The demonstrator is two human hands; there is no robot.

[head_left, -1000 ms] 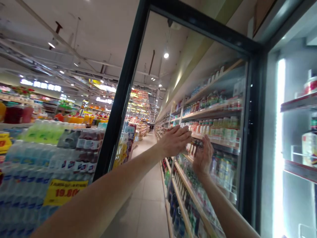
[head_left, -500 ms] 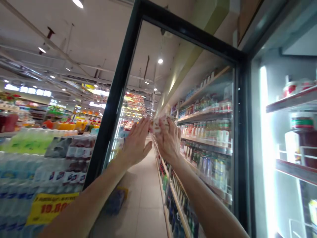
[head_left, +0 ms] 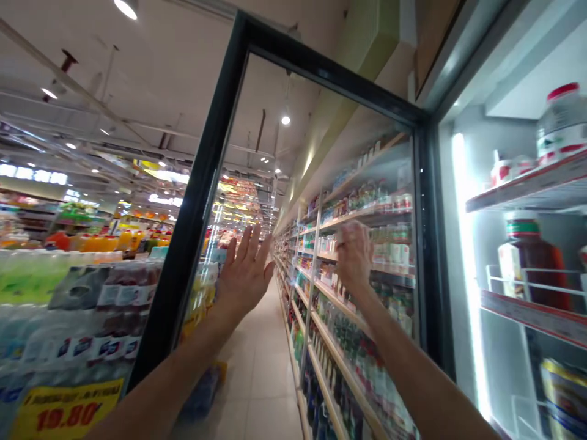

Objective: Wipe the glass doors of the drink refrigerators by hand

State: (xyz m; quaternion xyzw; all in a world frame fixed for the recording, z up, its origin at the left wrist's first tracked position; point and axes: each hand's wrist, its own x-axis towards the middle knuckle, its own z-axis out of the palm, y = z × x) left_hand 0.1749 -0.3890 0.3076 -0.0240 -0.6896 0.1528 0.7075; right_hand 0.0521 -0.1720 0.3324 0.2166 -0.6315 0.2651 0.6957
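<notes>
An open glass fridge door [head_left: 202, 183] with a black frame stands in front of me. My left hand [head_left: 245, 275] lies flat on the glass near its left edge, fingers stretched and spread. My right hand [head_left: 354, 256] is pressed to the glass further right, at about the same height. Its fingers are curled, and the hand hides whatever is in them; half a second ago it showed a white cloth. Through the glass I see a long shop aisle with shelves of bottles [head_left: 367, 214].
To the right is the lit fridge interior, with a white shelf [head_left: 527, 183] and a brown bottle [head_left: 527, 263] behind a wire rail. At the left stand stacked packs of bottled drinks [head_left: 92, 293] with a yellow price sign [head_left: 64, 412]. A tiled aisle floor [head_left: 266, 379] runs ahead.
Both hands slid left across the glass and my right hand rose with a white cloth. My right hand has now moved back right, apart from the left. The view has turned right.
</notes>
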